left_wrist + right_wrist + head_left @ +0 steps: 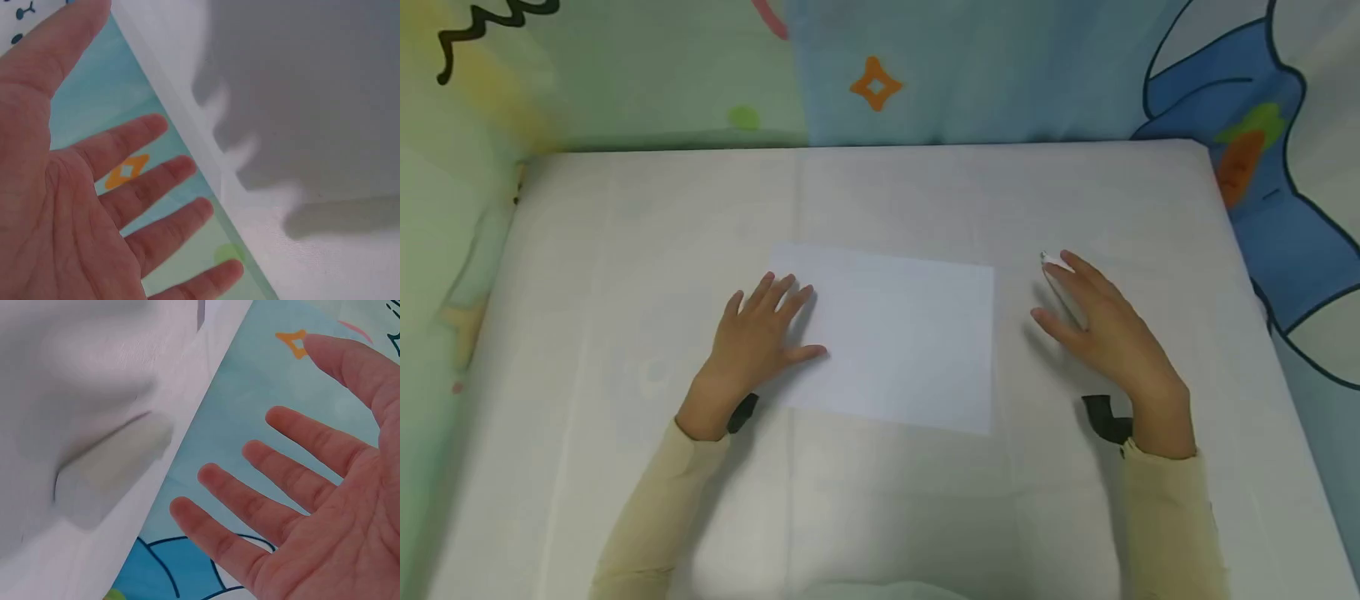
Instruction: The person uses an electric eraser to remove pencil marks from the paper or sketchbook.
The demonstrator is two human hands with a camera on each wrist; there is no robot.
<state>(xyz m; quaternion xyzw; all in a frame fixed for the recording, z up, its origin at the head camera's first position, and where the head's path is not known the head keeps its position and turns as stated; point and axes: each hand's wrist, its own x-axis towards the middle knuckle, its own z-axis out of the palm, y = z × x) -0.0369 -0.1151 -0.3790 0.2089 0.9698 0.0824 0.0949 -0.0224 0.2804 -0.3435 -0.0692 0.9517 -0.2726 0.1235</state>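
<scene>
A plain white sheet of paper (910,342) lies flat near the middle of the table. My left hand (756,337), fingers spread and palm down, hovers over the sheet's left edge, with its shadow falling beside it. To the right of the paper, my right hand (1101,333) is held with its fingers extended above a short, white, stick-like object (115,469). That object lies on the table, partly covered by the right hand in the head view; the right wrist view shows a gap between it and the fingers. Neither palm holds anything.
A creased white cloth (880,492) covers the table. Behind the far edge hangs a printed curtain (985,75) in green and blue, which continues along the left and right sides. Dark straps (1108,419) show at both wrists, below the cream sleeves.
</scene>
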